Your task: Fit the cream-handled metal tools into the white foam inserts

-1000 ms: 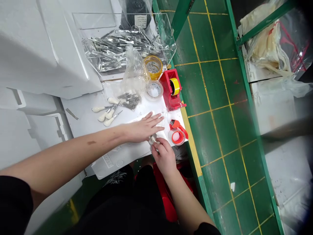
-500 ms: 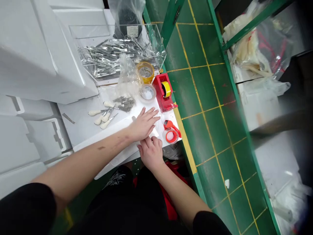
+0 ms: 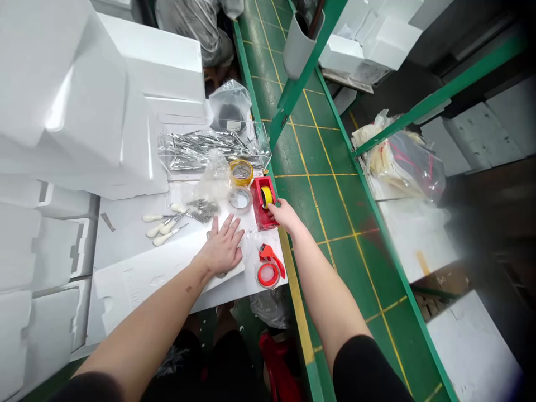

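My left hand (image 3: pixel 221 248) lies flat with fingers spread on a white foam sheet (image 3: pixel 154 273) on the white work surface. My right hand (image 3: pixel 282 214) reaches to the red tape dispenser (image 3: pixel 262 204) that holds a yellow tape roll (image 3: pixel 266 196); its fingers pinch at the dispenser's front edge, and what they hold is hidden. A red-orange hand tape dispenser (image 3: pixel 268 269) lies just right of my left hand.
Cream-handled awls (image 3: pixel 164 224) and loose metal pins (image 3: pixel 201 209) lie left of a clear tape roll (image 3: pixel 240 199) and an amber tape roll (image 3: pixel 241 171). Bagged metal tools (image 3: pixel 201 149) sit behind. White foam blocks (image 3: pixel 75 111) stack at left. A green conveyor (image 3: pixel 330 184) runs at right.
My right hand left the spot beside my left hand and moved up to the red tape dispenser. The view tilted up and back. My left hand stays flat on the foam sheet.
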The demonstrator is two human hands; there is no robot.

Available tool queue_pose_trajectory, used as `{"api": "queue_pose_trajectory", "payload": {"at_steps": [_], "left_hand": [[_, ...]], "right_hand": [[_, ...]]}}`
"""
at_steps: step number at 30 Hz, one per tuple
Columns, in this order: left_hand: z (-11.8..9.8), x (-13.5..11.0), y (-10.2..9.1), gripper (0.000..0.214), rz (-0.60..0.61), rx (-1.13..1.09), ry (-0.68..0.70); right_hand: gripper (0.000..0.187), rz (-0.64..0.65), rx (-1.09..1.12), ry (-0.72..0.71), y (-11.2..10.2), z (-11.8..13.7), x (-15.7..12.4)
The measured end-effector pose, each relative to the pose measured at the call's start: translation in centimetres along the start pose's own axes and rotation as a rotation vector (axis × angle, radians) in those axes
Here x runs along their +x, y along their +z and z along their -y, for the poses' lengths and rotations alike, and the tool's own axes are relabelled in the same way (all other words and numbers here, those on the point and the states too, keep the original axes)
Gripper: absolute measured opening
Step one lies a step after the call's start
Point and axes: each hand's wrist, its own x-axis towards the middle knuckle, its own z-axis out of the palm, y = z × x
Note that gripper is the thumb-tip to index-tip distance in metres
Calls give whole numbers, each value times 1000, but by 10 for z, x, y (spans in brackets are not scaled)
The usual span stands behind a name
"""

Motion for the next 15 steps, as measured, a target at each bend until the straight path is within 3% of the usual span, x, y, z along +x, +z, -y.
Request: {"api": "queue_pose_trajectory", "payload": {"at_steps": [3,6,9,11,13,15], "left_hand": [[0,1,-1,47,24,2,-1],[1,2,-1,44,28,-21,-3],[2,4,-2,42,25,-52,-6],[2,4,-2,42,28,-60,-1],[3,5,-1,43,35,-62,8],[3,5,0,42,36,-61,11]], "right_hand": [[53,69,61,84,1,8,14],[51,-5,6,7,-6,-7,-17],[40,-49,-34,-105,-17,-45,-69],[31,-17,10,-37,-20,-76,-94],[22,38,0,35,-17,-102,-99],[14,99,-82,51,-12,-118,-84]]}}
